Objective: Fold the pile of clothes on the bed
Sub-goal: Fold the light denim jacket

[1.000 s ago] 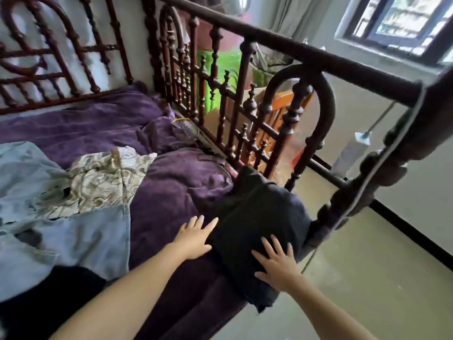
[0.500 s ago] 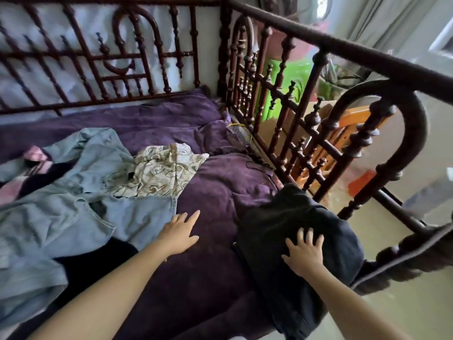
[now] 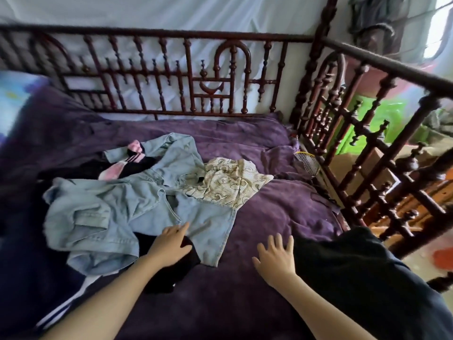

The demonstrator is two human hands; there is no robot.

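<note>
A loose pile of clothes lies on the purple bedspread [image 3: 269, 217]. On top is a light blue denim garment [image 3: 110, 212], with a cream patterned garment [image 3: 228, 182] at its right, a pink and black piece [image 3: 122, 165] behind it, and black fabric [image 3: 171, 268] under its near edge. My left hand [image 3: 169, 244] reaches flat over the denim's near edge and the black fabric, fingers straight. My right hand [image 3: 277, 256] hovers open with spread fingers over the bedspread, just left of a folded black garment [image 3: 355, 278] at the bed's right corner.
A dark red carved wooden rail [image 3: 171, 77] runs along the back of the bed, and a matching footboard [image 3: 367, 155] closes the right side. A small yellow mesh racket [image 3: 306, 163] lies by the footboard. Boxes and green items [image 3: 382, 119] stand beyond it.
My right hand has lifted off the folded black garment and moved left over the bedspread. My left hand has moved left onto the denim's edge. The view has swung left toward the pile.
</note>
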